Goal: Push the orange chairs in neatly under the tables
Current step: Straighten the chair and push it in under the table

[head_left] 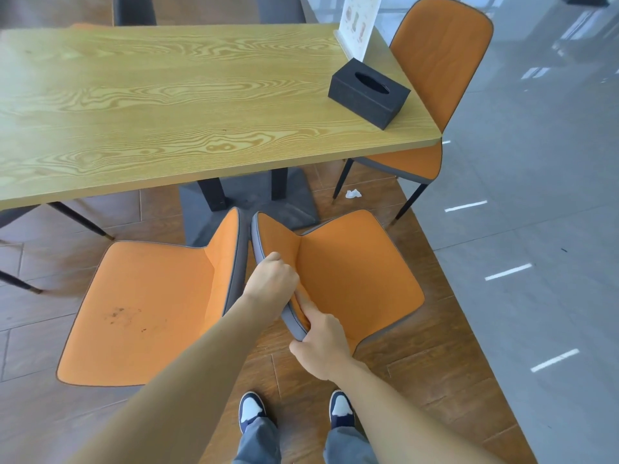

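Two orange chairs stand back to back in front of me, clear of the wooden table (160,105). The right chair (355,279) has its seat toward the right; my left hand (273,276) and my right hand (321,343) both grip the grey top edge of its backrest. The left chair (140,309) has its seat toward the left and carries dark stains; neither hand touches it. A third orange chair (438,61) stands at the table's right end with its seat partly under the top.
A black tissue box (368,90) and a menu stand (360,21) sit at the table's right end. The black table base (248,199) stands beneath. A crumpled tissue (353,194) lies on the wooden floor. Grey tile floor (536,195) spreads to the right.
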